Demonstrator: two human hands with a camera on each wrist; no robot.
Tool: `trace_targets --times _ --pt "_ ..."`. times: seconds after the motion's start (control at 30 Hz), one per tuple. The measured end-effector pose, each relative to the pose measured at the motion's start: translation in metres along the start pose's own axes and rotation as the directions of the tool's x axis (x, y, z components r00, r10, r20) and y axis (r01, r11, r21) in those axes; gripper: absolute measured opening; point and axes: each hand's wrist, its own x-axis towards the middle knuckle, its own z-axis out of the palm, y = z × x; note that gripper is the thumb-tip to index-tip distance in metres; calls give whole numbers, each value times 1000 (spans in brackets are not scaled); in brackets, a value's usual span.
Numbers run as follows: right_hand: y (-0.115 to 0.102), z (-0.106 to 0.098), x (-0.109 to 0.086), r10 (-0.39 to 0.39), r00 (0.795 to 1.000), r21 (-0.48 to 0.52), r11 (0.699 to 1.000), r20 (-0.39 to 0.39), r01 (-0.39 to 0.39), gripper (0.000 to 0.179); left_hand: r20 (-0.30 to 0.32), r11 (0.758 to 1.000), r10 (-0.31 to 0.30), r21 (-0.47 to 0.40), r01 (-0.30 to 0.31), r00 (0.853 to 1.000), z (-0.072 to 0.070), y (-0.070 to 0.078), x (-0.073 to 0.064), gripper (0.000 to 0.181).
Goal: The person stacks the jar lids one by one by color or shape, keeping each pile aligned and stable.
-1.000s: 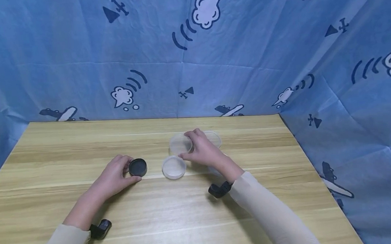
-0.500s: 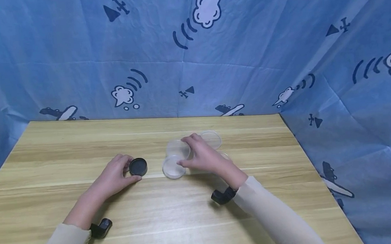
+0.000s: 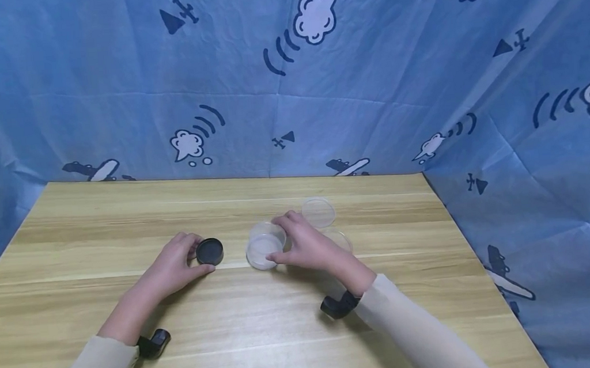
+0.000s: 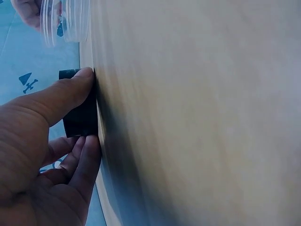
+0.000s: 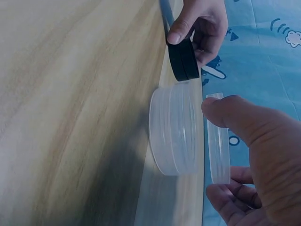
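My left hand (image 3: 172, 265) grips a small black round container (image 3: 209, 252) from its left side, thumb at the near edge and fingers at the far edge. It stands low at the tabletop in the left wrist view. With thumb and fingers my right hand (image 3: 307, 245) holds a clear, shallow round dish (image 5: 219, 146) by its rim. Under that dish is a stack of clear round dishes (image 5: 171, 132) on the table; a narrow gap separates the two in the right wrist view. Seen from the head, the held dish overlaps the stack.
Two more clear round pieces lie on the wooden table (image 3: 223, 328): one clear disc (image 3: 318, 212) behind my right hand, and another clear disc (image 3: 338, 238) partly hidden by it. A blue patterned cloth (image 3: 244, 66) hangs behind and to the right.
My right hand has brought the clear dish toward me and slightly left, from behind the stack to over it. The left hand and the black container have stayed in place.
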Motion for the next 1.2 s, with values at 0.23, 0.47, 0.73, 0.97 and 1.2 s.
trace_targets --times 0.23,0.47,0.73,0.97,1.2 --pt "-2 2 -4 -25 1000 8 1000 0 25 77 1 1000 0 -9 0 1000 0 -1 0 53" --pt "-4 3 -5 -53 999 15 998 14 53 77 -2 1000 0 -5 0 1000 -1 -1 0 53" --pt "-6 5 -5 -58 998 15 998 22 58 77 -3 1000 2 -5 -2 1000 -1 0 0 53" --pt "-5 8 -5 -50 998 11 999 27 50 77 2 1000 -4 -9 4 1000 0 0 0 52" --pt "-2 11 -4 -56 998 -2 998 27 56 77 5 1000 -11 -8 11 1000 0 1 0 52"
